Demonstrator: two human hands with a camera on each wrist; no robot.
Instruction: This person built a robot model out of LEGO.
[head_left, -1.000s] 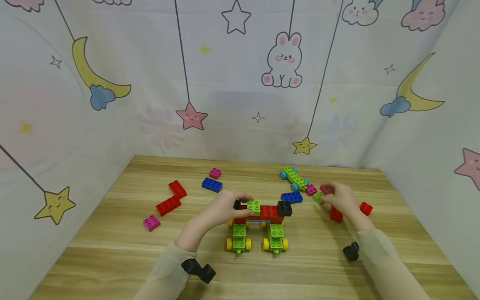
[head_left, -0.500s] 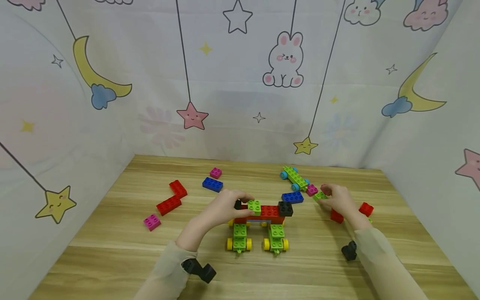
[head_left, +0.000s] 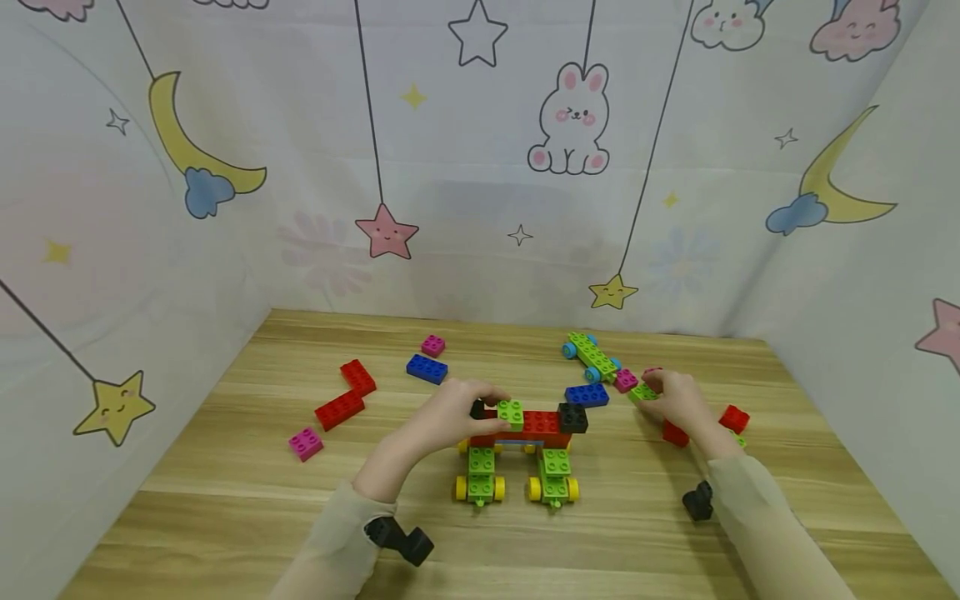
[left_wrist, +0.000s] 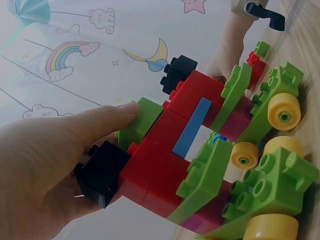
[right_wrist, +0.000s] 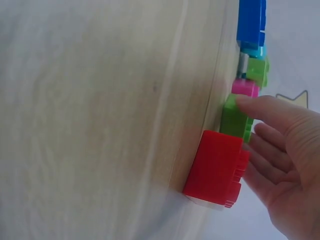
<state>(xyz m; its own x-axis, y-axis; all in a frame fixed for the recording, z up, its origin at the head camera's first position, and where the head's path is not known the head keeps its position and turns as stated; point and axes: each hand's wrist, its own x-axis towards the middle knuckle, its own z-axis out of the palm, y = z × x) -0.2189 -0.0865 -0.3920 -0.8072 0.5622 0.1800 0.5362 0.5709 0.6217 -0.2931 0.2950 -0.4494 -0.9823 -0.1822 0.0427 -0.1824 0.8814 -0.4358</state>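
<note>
A toy built of bricks stands mid-table, with a long red body, a black brick at each end and green wheeled bases with yellow wheels. My left hand pinches the light green brick on top of the red body between thumb and fingers; in the left wrist view the thumb lies along that brick. At the right, my right hand grips a small green brick on the table, its thumb on one side and its fingers partly hidden behind. A red brick lies beside it.
A green car base with blue wheels, a blue brick and a pink brick lie near my right hand. To the left lie red bricks, pink ones and a blue brick. A printed cloth wall stands behind.
My right hand has shifted slightly onto the small green brick, away from a pink brick behind it. The left hand stays at the built toy.
</note>
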